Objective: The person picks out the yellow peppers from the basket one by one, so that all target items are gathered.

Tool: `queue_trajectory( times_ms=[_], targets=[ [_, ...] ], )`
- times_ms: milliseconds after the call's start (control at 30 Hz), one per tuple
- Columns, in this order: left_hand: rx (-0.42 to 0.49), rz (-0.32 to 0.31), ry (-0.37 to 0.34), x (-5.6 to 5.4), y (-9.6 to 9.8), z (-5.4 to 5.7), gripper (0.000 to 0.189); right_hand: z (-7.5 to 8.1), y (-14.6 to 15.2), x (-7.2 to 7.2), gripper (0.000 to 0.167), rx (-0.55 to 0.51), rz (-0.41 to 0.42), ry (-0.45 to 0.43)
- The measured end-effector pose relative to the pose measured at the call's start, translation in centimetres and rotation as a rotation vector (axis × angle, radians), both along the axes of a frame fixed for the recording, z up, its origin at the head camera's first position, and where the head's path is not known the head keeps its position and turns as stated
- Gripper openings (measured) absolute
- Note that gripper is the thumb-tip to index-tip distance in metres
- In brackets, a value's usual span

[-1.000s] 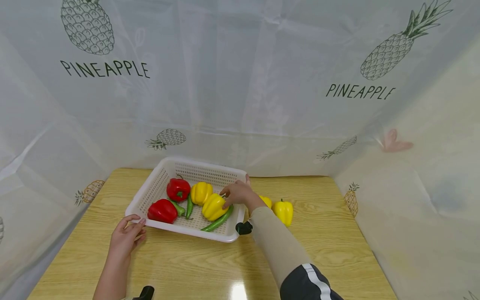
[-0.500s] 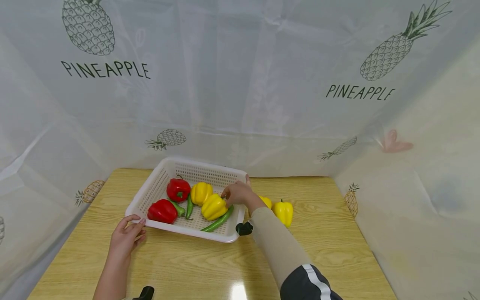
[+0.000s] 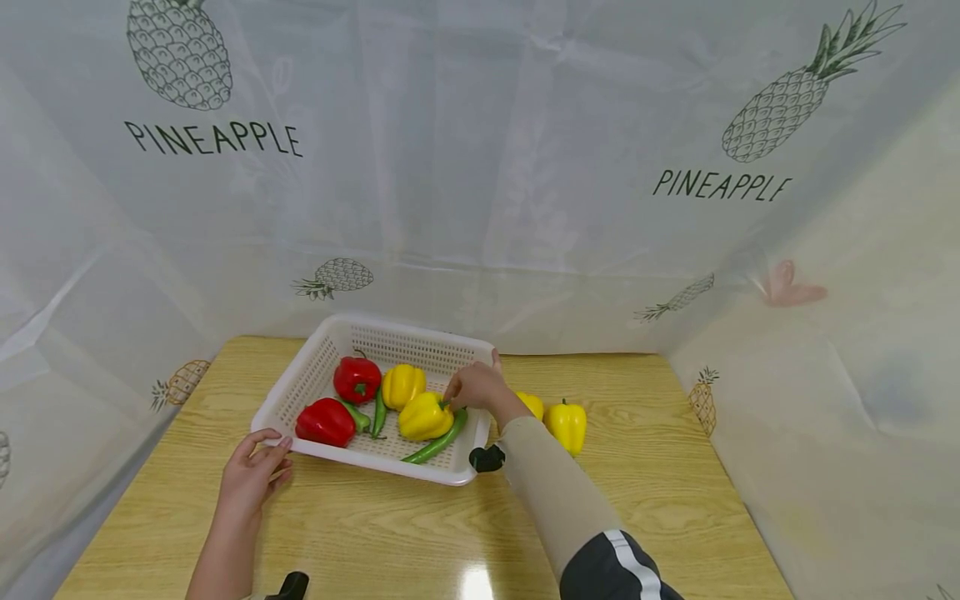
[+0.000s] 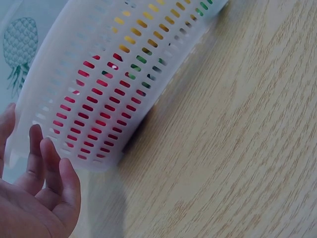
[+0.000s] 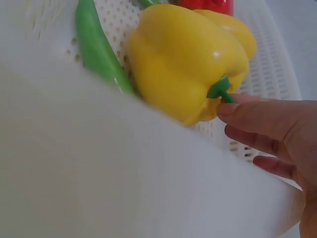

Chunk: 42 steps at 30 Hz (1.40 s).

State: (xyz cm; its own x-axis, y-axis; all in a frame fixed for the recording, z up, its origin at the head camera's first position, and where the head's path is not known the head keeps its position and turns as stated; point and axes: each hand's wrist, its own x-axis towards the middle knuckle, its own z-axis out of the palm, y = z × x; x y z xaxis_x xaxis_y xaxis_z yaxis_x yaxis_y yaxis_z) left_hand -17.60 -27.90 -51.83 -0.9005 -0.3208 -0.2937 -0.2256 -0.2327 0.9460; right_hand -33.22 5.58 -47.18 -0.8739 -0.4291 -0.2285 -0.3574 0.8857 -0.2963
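A white perforated plastic basket (image 3: 382,458) stands on the wooden table. My left hand (image 3: 253,471) holds its near left corner, thumb at the rim and fingers outside the wall. Inside the basket, my right hand (image 3: 480,390) pinches the green stem of a yellow bell pepper (image 3: 425,417); the right wrist view shows thumb and forefinger at the stem (image 5: 221,89). That pepper lies on its side on the basket floor. Beside it are a long green pepper (image 3: 437,440) and another yellow bell pepper (image 3: 403,387).
Further left in the basket lie two red bell peppers (image 3: 326,422) and more green peppers (image 3: 378,412). Right of the basket, a yellow bell pepper (image 3: 566,427) stands on the table (image 3: 645,483), with another (image 3: 532,404) partly behind my right arm. A pineapple-print sheet (image 3: 465,208) hangs behind.
The yellow bell pepper at my right hand has turned and shifted slightly left, its stem now facing right. My right fingers have drawn together at the stem. The left hand has not moved.
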Motion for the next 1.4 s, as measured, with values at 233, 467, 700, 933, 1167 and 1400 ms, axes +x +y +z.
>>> queue_trajectory(
  times_ms=[233,467,700,933,1167,1400],
  targets=[
    [-0.004,-0.001,0.011,0.1,-0.1,0.2,0.013,0.0,0.0,-0.2,0.006,-0.045,-0.001,0.003],
    [-0.018,-0.015,-0.002,0.3,0.1,0.3,0.012,-0.6,0.6,0.1,0.003,-0.107,0.024,0.031],
    [-0.033,-0.011,-0.007,0.3,0.1,0.1,0.014,-0.8,1.4,0.4,0.005,-0.259,0.034,0.043],
    [-0.042,-0.007,0.001,0.3,-0.1,0.1,0.012,0.4,1.6,0.9,0.006,-0.438,0.028,0.033],
    [-0.048,-0.007,-0.024,0.3,0.0,0.3,0.017,1.3,1.5,1.8,0.015,-0.627,-0.011,-0.074],
    [-0.032,-0.015,-0.008,0.3,-0.2,0.2,0.014,1.5,1.9,2.9,0.018,-0.814,-0.087,-0.136]
  ],
)
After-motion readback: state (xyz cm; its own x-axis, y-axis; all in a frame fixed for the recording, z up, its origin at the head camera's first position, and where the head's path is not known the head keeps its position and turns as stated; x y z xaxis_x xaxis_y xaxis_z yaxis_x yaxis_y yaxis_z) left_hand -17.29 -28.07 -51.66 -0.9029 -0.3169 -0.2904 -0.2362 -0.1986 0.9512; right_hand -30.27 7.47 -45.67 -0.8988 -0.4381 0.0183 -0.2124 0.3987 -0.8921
